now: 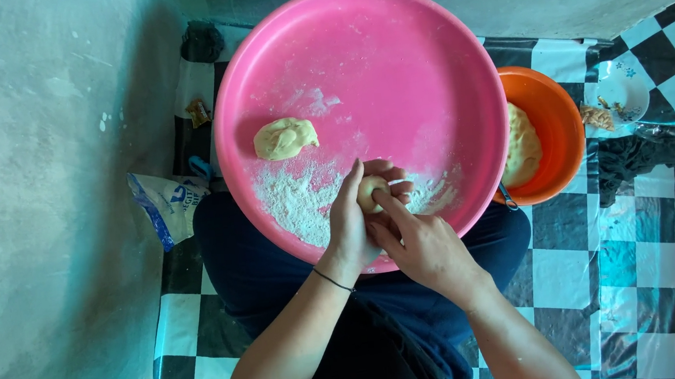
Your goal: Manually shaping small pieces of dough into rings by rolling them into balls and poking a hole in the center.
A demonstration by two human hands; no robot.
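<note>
Status: the left hand (350, 226) cups a small dough ball (372, 192) over the floured near side of the pink tray (424, 55); the right hand (420, 243) presses fingers onto it. One shaped dough piece (285, 139) lies finished on the tray. Remaining: bulk dough (522, 145) in the orange bowl (560, 120) just beside the tray.

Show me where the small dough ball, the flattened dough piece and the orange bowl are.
dough ball (371, 192), head view, on its visible top between the fingers.
flattened dough piece (285, 139), head view, on its middle.
orange bowl (566, 119), head view, on its bare inner wall.
</note>
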